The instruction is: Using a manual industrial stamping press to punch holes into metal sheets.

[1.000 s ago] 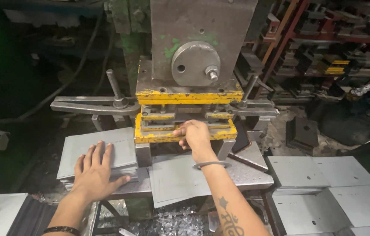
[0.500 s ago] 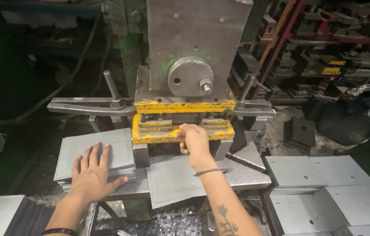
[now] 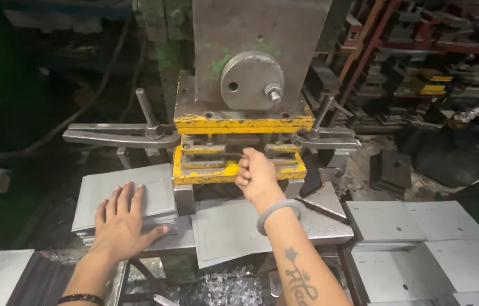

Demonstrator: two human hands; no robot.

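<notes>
Metal sheet lies on the bench under the yellow press die, being positioned. Right hand fisted at die mouth, probably pinching the sheet edge. Left hand flat, open, on sheet stack.

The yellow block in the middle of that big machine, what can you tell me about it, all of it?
The yellow block is the lower half of a press die, heavy metal by its look, its paint chipped and worn to bare grey. A second yellow plate sits above it under the grey ram, with a dark gap between them. Long steel clamps flank the die on both sides. The right hand is closed at its front edge. A grey sheet lies below it.
</notes>
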